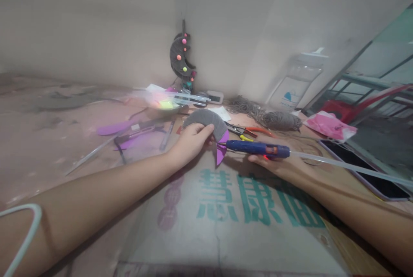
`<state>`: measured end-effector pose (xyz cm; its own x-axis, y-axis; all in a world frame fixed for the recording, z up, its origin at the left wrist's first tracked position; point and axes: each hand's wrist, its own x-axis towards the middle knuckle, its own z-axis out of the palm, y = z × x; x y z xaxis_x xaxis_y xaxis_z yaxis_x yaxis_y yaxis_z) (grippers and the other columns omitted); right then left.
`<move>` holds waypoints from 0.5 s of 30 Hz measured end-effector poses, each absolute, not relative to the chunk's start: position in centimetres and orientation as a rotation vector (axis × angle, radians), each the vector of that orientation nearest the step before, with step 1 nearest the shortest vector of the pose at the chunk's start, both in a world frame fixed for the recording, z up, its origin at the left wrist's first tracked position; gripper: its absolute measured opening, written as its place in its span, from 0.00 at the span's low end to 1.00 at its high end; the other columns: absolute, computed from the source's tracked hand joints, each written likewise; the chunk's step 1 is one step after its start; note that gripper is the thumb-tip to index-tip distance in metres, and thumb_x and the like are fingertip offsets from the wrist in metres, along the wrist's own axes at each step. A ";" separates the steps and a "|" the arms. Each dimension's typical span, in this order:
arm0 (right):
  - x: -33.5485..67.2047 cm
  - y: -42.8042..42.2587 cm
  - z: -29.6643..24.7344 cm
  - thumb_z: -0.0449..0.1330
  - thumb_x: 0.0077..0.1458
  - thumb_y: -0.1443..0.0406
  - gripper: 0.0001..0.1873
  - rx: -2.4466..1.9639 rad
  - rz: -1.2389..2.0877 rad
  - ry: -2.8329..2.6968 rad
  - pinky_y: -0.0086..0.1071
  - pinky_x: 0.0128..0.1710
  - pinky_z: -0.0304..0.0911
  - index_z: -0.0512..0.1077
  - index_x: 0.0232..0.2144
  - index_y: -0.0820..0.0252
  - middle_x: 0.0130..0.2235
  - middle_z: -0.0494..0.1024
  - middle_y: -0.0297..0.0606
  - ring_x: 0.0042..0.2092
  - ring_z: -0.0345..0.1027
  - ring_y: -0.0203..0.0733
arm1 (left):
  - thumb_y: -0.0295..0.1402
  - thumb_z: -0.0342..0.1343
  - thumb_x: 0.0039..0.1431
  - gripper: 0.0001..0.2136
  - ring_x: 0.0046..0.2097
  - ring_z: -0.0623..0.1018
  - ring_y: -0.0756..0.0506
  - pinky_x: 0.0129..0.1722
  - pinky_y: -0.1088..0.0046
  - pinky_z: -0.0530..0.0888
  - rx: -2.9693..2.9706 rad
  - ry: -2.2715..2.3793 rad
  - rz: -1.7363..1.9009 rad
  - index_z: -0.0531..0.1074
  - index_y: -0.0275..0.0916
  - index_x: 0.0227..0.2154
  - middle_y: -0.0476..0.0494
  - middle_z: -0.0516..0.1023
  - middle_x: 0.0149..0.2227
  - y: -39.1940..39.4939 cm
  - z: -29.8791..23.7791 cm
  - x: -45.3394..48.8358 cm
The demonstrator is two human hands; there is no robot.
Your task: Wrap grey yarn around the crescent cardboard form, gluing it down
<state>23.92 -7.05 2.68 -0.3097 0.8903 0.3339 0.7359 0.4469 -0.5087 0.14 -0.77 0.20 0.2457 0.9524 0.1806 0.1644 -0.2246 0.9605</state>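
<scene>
My left hand (195,139) grips a crescent (206,118) wrapped in grey yarn, thumb on its face. The crescent's lower right tip is bare purple card (222,150). My right hand (274,154) is closed round a blue glue gun (258,148), which has a small red light lit and a long clear glue stick (342,165) running out of its back. The gun's nozzle is at the purple tip; whether it touches cannot be made out. Most of my right fingers are hidden behind the gun.
Behind the hands lie pliers (248,132), a grey yarn ball (280,121) and a bowl of bright pompoms (164,104). A finished crescent (180,57) hangs at the wall. A phone (364,169) lies right, a clear bottle (295,79) behind. Printed cardboard (180,242) covers the table front.
</scene>
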 end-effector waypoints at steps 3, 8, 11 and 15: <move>23.9 -7.0 2.5 0.63 0.51 0.53 0.14 -1.377 0.285 -2.134 0.33 0.32 0.67 0.76 0.31 0.58 0.33 0.78 0.39 0.38 0.73 0.47 | 0.46 0.51 0.58 0.19 0.28 0.74 0.48 0.33 0.73 0.69 1.625 1.072 1.080 0.72 0.37 0.20 0.45 0.76 0.23 -0.8 0.3 0.1; 23.8 -7.0 2.6 0.63 0.51 0.52 0.13 -1.393 0.261 -2.130 0.35 0.36 0.68 0.77 0.31 0.55 0.32 0.79 0.39 0.40 0.73 0.50 | 0.45 0.51 0.58 0.18 0.27 0.74 0.48 0.32 0.73 0.68 1.616 1.057 1.082 0.72 0.37 0.20 0.45 0.76 0.22 -0.7 0.1 0.2; 23.7 -7.1 2.8 0.63 0.51 0.52 0.15 -1.421 0.227 -2.139 0.37 0.37 0.68 0.77 0.32 0.56 0.33 0.79 0.39 0.41 0.73 0.51 | 0.46 0.51 0.58 0.19 0.27 0.74 0.48 0.32 0.74 0.68 1.621 1.049 1.088 0.72 0.37 0.20 0.46 0.76 0.22 -0.6 -0.1 0.2; 23.7 -7.1 2.8 0.62 0.52 0.51 0.15 -1.412 0.214 -2.159 0.38 0.41 0.67 0.77 0.32 0.57 0.37 0.79 0.40 0.43 0.73 0.51 | 0.47 0.51 0.58 0.20 0.27 0.74 0.48 0.32 0.73 0.68 1.654 1.031 1.090 0.72 0.37 0.21 0.46 0.76 0.22 -0.5 -0.3 0.1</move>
